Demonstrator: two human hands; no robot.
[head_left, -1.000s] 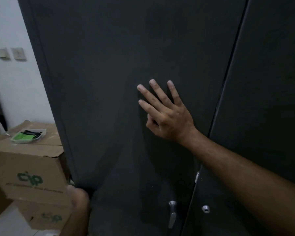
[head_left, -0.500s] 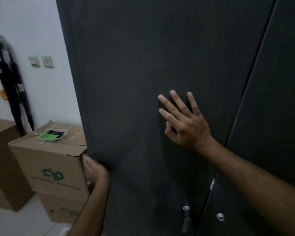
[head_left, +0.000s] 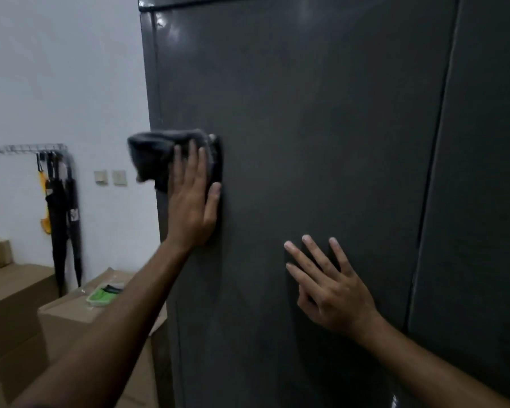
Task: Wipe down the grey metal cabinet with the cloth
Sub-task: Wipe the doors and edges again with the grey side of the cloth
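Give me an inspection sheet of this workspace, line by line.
Surface: grey metal cabinet door, glare near its top left corner.
Job's things: dark cloth flat on the door's left edge.
Clutter: cardboard boxes; green packet on one.
Hands: left hand presses the cloth with straight fingers; right hand rests flat on the door.
Cables: nothing seen.
Surroundings: white wall, switches, hanging umbrellas.

White wall (head_left: 56, 69), 2 switches (head_left: 110, 177) (dim light), cardboard boxes (head_left: 12, 304).

A storeroom or back office: stacked cardboard boxes (head_left: 15, 304), a grey metal cabinet (head_left: 321, 142), folded umbrellas (head_left: 61, 216) hanging on a wall rail (head_left: 24, 148).
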